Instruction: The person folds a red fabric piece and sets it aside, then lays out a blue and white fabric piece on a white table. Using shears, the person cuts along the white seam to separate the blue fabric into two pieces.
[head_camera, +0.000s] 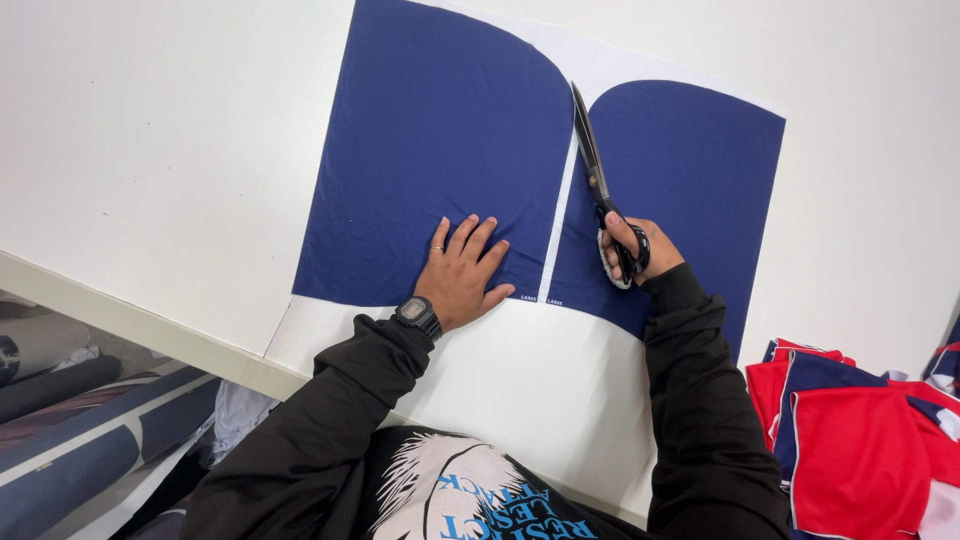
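On the white surface, my right hand grips long black steel scissors, blades pointing to 11 o'clock along the white gap; left hand flat, open, on the navy printed fabric sheet at 9 o'clock.

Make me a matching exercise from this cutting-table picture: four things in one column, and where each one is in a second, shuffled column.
Things:
1. long black-handled scissors
2. black digital wristwatch
3. pile of red and navy fabric pieces
4. dark fabric rolls

Places:
A. below the table edge, lower left
B. on the left hand's wrist
C. in the right hand, blades along the white strip between two navy printed panels
D. at the table's right edge

Pairs: 1-C, 2-B, 3-D, 4-A
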